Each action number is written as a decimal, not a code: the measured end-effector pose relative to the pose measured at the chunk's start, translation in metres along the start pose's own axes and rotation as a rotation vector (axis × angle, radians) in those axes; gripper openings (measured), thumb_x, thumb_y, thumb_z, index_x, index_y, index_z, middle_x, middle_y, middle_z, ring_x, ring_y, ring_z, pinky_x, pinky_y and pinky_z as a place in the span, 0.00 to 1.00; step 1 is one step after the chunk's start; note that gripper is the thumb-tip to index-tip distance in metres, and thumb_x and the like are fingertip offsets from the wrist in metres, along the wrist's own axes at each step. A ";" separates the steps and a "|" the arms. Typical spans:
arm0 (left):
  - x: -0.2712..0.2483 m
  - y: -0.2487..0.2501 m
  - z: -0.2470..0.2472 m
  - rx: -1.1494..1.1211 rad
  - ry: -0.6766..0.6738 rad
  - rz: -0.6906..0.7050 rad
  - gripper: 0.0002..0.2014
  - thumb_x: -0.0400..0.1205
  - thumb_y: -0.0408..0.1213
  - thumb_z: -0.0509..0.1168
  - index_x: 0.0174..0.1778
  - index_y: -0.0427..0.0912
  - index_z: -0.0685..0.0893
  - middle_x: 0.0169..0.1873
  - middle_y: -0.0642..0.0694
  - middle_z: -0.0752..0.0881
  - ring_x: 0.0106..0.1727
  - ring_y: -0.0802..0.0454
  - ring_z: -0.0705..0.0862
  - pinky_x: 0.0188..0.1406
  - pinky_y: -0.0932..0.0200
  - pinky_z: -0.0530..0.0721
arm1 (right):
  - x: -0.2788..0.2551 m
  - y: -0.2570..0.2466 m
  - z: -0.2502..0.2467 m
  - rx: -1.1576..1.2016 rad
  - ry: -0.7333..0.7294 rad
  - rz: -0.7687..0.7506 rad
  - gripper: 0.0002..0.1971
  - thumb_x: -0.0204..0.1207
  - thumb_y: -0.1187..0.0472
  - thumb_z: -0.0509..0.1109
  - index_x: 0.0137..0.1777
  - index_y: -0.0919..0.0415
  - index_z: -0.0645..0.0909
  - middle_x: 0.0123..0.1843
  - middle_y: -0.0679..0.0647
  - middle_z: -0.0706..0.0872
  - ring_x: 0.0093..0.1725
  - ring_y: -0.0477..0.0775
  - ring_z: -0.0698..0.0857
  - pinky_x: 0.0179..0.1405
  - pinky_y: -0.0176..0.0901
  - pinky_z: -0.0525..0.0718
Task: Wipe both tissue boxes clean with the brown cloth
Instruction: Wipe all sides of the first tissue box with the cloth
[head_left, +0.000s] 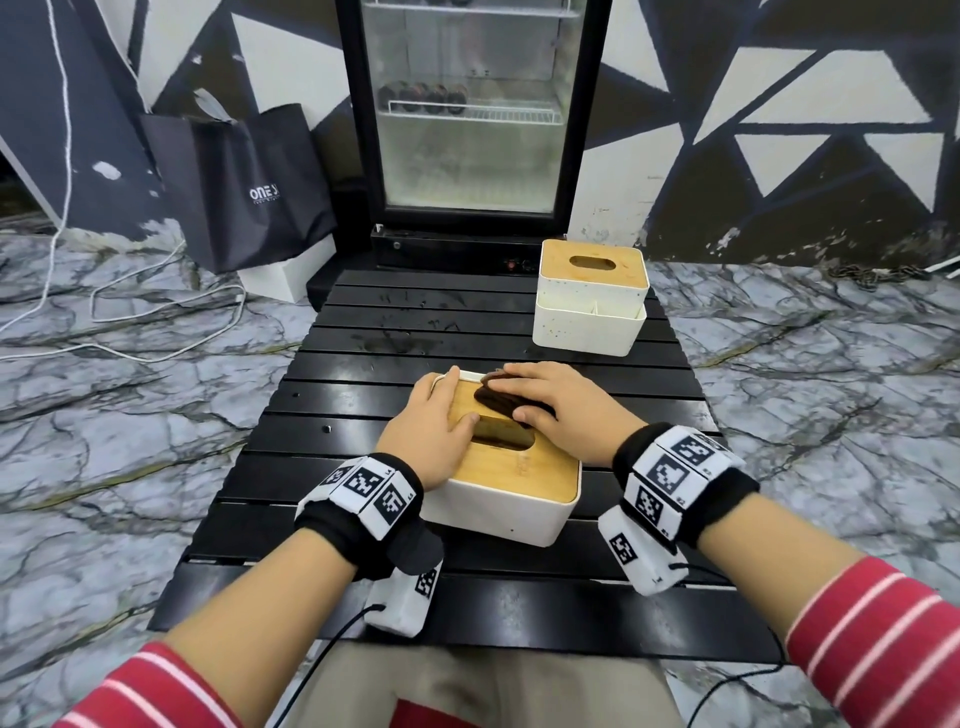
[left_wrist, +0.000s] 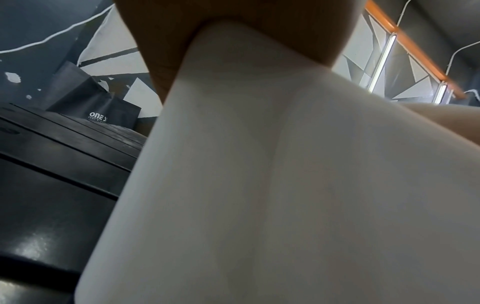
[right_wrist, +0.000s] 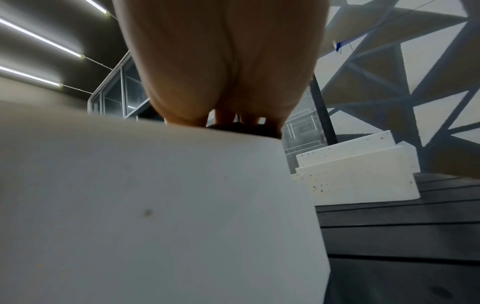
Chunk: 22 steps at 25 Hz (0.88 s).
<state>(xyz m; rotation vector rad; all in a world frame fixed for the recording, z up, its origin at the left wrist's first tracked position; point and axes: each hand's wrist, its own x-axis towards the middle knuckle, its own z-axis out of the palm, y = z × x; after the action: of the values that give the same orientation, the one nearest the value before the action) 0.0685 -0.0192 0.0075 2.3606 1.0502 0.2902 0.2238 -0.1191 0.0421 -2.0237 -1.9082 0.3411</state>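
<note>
Brown cloth (head_left: 501, 402) — soft, limp, pressed flat under right hand (head_left: 550, 410); near tissue box (head_left: 514, 488) — rigid, likely light, left hand (head_left: 434, 426) lies flat, steadying its lid.

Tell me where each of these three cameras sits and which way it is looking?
Head: worn on the head, looking down at the near tissue box, brown cloth, left hand, right hand and both forearms.
Left wrist: low beside that box's white wall; the hand's underside shows above.
Right wrist: low, facing forward past the box to the far tissue box; the palm shows.
Shared: head and right wrist views both show both boxes.
</note>
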 end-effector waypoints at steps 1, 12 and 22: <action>0.000 -0.001 0.000 -0.011 0.002 -0.004 0.31 0.85 0.49 0.54 0.82 0.49 0.51 0.80 0.51 0.57 0.73 0.47 0.71 0.68 0.51 0.74 | 0.001 -0.001 0.002 -0.007 0.008 -0.012 0.21 0.81 0.60 0.60 0.73 0.47 0.69 0.77 0.48 0.68 0.76 0.51 0.62 0.74 0.41 0.55; -0.001 0.000 0.000 -0.005 0.005 -0.010 0.31 0.85 0.49 0.54 0.83 0.49 0.51 0.80 0.51 0.57 0.72 0.47 0.71 0.67 0.52 0.73 | 0.004 0.010 0.011 -0.020 0.047 -0.021 0.20 0.80 0.61 0.61 0.71 0.47 0.73 0.74 0.48 0.72 0.74 0.52 0.66 0.76 0.51 0.63; -0.004 0.002 -0.002 -0.035 -0.014 -0.020 0.31 0.86 0.48 0.54 0.83 0.48 0.50 0.80 0.50 0.56 0.74 0.48 0.69 0.68 0.54 0.71 | -0.029 0.030 0.017 0.000 0.172 0.019 0.20 0.78 0.62 0.62 0.67 0.45 0.75 0.69 0.46 0.76 0.70 0.53 0.70 0.70 0.58 0.70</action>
<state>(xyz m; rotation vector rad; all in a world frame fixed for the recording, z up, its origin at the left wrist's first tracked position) 0.0658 -0.0226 0.0101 2.3165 1.0534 0.2818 0.2425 -0.1484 0.0124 -2.0029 -1.7859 0.1652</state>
